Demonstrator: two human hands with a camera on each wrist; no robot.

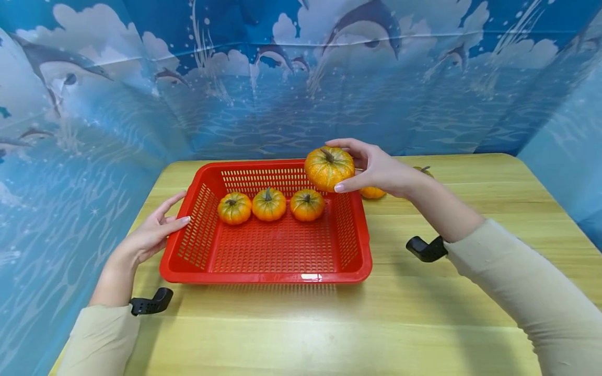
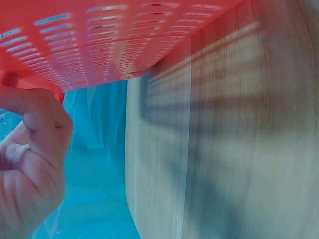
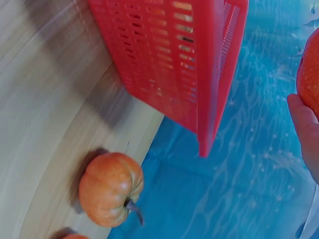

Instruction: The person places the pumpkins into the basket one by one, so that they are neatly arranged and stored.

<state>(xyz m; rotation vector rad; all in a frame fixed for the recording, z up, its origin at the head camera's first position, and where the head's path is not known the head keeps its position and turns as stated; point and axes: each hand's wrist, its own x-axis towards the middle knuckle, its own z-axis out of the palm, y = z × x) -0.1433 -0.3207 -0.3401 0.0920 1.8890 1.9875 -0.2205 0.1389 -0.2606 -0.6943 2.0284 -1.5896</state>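
Pumpkin (image 1: 324,175), squat, ribbed, yellow-orange (greenish on top)

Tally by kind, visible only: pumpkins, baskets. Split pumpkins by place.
Red plastic basket: 1
Pumpkins: 6 (3 in the basket, 1 in the right hand, 2 on the table, partly hidden in the head view)
Total: 7

A creased blue dolphin-print sheet (image 1: 263,115) hangs behind a pale yellow wood-grained worktop (image 1: 263,334). Light gleams on its near part.
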